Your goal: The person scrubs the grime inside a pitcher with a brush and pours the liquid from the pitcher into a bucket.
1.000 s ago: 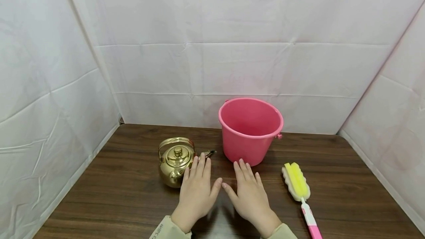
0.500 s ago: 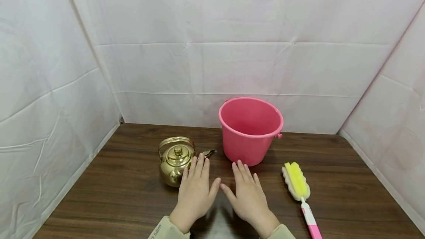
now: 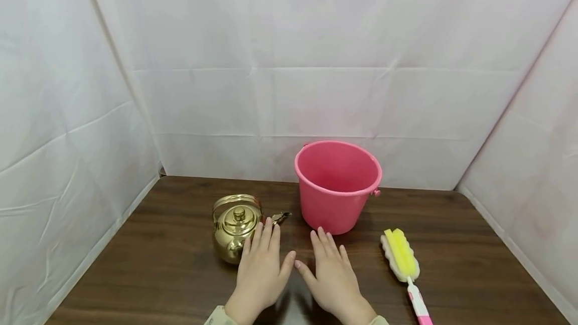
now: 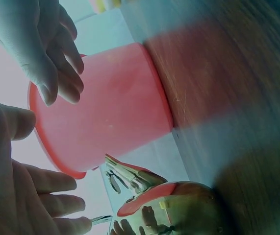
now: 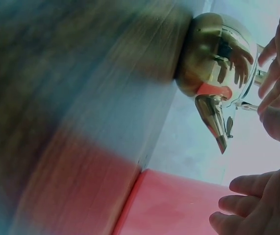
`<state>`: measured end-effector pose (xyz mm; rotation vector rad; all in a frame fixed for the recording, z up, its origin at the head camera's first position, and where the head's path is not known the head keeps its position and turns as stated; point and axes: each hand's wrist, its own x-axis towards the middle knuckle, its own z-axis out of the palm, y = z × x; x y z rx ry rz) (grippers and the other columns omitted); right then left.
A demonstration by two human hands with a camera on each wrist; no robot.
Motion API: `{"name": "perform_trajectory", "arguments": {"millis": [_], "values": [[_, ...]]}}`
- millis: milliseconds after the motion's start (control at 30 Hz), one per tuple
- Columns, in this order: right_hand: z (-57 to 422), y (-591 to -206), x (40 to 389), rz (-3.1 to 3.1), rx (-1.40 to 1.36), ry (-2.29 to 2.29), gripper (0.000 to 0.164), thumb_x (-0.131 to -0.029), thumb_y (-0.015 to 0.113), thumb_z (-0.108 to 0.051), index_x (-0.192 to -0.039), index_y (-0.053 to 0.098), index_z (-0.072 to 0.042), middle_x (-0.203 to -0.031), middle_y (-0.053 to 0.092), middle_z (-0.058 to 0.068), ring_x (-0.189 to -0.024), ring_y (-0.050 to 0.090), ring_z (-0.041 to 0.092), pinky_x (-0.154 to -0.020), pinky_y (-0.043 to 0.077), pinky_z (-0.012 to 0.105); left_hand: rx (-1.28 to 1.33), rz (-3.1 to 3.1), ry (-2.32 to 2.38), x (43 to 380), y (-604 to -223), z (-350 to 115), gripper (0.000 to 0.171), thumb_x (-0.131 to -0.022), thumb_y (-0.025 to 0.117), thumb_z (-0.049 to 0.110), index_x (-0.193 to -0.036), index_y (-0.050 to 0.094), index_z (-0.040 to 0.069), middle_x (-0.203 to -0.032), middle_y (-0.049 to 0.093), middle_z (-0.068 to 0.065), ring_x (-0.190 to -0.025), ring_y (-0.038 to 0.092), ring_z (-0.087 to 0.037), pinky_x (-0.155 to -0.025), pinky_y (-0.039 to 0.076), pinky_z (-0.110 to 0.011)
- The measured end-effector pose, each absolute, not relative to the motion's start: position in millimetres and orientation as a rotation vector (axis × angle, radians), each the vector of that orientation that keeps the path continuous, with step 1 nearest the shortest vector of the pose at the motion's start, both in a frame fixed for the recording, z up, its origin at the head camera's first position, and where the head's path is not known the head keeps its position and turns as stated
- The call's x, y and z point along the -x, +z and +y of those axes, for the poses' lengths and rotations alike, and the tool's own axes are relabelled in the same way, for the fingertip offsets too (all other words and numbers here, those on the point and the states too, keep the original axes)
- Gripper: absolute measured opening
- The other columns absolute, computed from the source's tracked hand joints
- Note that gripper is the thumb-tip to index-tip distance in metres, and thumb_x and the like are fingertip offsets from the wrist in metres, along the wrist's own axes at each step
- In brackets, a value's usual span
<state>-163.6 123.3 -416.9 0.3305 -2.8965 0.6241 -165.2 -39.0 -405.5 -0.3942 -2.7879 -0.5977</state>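
My left hand (image 3: 261,274) is held palm down with straight fingers, overlapping the right side of a brass kettle (image 3: 228,246) in the head view. Both wrist views show the palms raised off the tabletop. Beside it my right hand (image 3: 334,281) is flat too, its fingers pointing at the base of a pink bucket (image 3: 331,210). The thumbs point toward each other with a slim gap. Neither hand holds anything. The kettle's spout (image 5: 211,117) points toward the bucket, and its arched handle (image 3: 237,198) stands up. The bucket stands upright, its inside visible down part of the wall.
To the right lies a sponge bottle brush (image 3: 401,255) with a yellow and white head and a white and pink handle, cut off by the bottom frame edge. Everything rests on a dark wood table (image 3: 149,265). White cloth (image 3: 217,94) encloses the back and sides.
The head view has tilted up a little, so everything sits lower in it. Both hands keep their flat pose, with a slight drift left in the frame. The kettle, bucket and brush stay in place.
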Motion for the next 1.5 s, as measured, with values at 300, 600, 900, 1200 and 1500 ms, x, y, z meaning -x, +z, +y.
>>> {"name": "perform_trajectory", "arguments": {"millis": [300,600,900,1200,1500], "values": [[120,-417,161,-2.894,-0.337,0.637,0.077,-0.092,0.045,-0.060,-0.145,0.035,-0.005,-0.153,0.030,0.014,-0.143,0.026,0.033,-0.110,0.023,0.060,0.381,-2.776,-0.612,161,-406,-42,0.063,-0.098,0.043,0.044,-0.142,0.038,0.000,-0.154,0.027,-0.017,-0.142,0.024,-0.038,-0.107,0.027,-0.061],[117,-416,161,-2.889,-0.370,0.670,0.077,-0.092,0.044,-0.059,-0.145,0.035,-0.005,-0.153,0.030,0.014,-0.142,0.027,0.033,-0.109,0.024,0.060,0.362,-2.748,-0.580,163,-407,-44,0.063,-0.097,0.044,0.044,-0.142,0.040,0.000,-0.153,0.030,-0.018,-0.141,0.026,-0.039,-0.107,0.028,-0.060],[112,-417,160,-2.922,-0.438,0.748,0.082,-0.091,0.039,-0.065,-0.146,0.034,-0.004,-0.153,0.030,0.016,-0.142,0.026,0.034,-0.108,0.024,0.063,0.346,-2.772,-0.573,162,-404,-50,0.064,-0.097,0.044,0.045,-0.142,0.038,0.000,-0.153,0.029,-0.018,-0.141,0.025,-0.038,-0.107,0.027,-0.061],[105,-416,157,-2.923,-0.476,0.777,0.078,-0.091,0.047,-0.058,-0.145,0.034,-0.004,-0.153,0.030,0.014,-0.142,0.027,0.034,-0.108,0.026,0.060,0.287,-2.770,-0.549,160,-406,-59,0.065,-0.096,0.046,0.045,-0.142,0.039,0.000,-0.153,0.029,-0.019,-0.142,0.023,-0.039,-0.106,0.029,-0.062],[99,-413,158,-2.870,-0.507,0.723,0.074,-0.091,0.050,-0.054,-0.144,0.036,-0.005,-0.152,0.033,0.013,-0.140,0.031,0.032,-0.108,0.029,0.058,0.281,-2.735,-0.539,162,-409,-64,0.062,-0.096,0.049,0.043,-0.140,0.041,0.000,-0.151,0.032,-0.021,-0.141,0.025,-0.041,-0.105,0.029,-0.062]]}}
